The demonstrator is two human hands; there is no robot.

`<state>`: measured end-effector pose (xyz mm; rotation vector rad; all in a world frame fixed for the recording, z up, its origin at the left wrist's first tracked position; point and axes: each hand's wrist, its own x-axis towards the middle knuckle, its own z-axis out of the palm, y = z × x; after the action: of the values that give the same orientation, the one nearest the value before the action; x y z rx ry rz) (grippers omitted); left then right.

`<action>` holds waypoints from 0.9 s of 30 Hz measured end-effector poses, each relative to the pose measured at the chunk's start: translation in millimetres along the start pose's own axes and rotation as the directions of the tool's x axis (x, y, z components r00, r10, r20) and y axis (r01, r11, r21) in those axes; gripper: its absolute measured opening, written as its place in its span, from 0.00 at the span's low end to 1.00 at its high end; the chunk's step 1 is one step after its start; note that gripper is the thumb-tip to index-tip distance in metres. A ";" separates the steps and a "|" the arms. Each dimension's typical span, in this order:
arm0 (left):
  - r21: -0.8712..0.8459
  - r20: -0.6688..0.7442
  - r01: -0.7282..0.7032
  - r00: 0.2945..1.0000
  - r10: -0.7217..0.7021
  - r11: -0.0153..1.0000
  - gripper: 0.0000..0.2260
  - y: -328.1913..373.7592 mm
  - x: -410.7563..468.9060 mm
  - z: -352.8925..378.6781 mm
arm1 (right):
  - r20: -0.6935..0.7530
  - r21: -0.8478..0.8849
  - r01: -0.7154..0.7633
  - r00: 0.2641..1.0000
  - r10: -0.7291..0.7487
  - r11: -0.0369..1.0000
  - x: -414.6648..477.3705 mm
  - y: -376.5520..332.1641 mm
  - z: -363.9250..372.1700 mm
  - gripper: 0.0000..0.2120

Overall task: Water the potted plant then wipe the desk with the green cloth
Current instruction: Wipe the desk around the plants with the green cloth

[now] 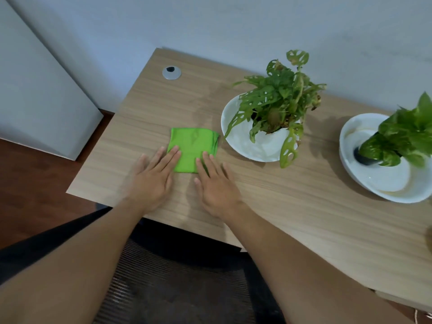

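A folded green cloth point(192, 146) lies flat on the wooden desk point(292, 206). My left hand point(152, 181) rests palm down, its fingertips on the cloth's near left corner. My right hand point(216, 183) lies flat too, fingertips on the near right edge. Both hands have fingers spread and grip nothing. To the right of the cloth stands a potted plant point(278, 101) with holed leaves in a white dish point(240, 143). A faint damp patch shows on the desk behind the cloth.
A second leafy plant point(402, 139) sits in a white dish point(385, 183) at the far right. A round cable grommet point(171, 72) is set in the desk's back left. A black mesh chair point(177, 277) is under the front edge. The wall runs close behind.
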<state>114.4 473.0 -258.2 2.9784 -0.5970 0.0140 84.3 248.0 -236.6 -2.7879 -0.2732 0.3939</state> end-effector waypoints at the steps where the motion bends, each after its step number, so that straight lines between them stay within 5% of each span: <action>1: -0.005 0.027 -0.009 1.000 0.009 1.000 0.30 -6.4 -0.4 -2.7 | 0.014 0.021 -0.001 1.000 0.000 1.000 -1.6 -4.8 -0.6 0.30; 5: -0.012 0.144 -0.028 0.989 0.029 1.000 0.34 -10.1 2.1 -14.8 | 0.042 0.032 0.025 0.999 -0.027 0.999 -6.8 -0.5 -3.3 0.30; 12: -0.092 0.118 -0.106 0.986 0.117 0.990 0.34 61.6 3.2 -20.2 | 0.076 0.085 -0.018 0.997 0.012 0.996 -51.9 57.9 -16.4 0.32; 27: -0.153 0.145 -0.372 0.908 0.393 0.916 0.35 257.0 44.6 26.1 | -0.137 -0.030 -0.254 0.959 0.248 0.967 -183.3 251.0 -39.8 0.31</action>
<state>56.4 217.3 -257.1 2.7116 -1.1524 -0.2439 -41.1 -39.2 -239.3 -2.8877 0.1057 0.2605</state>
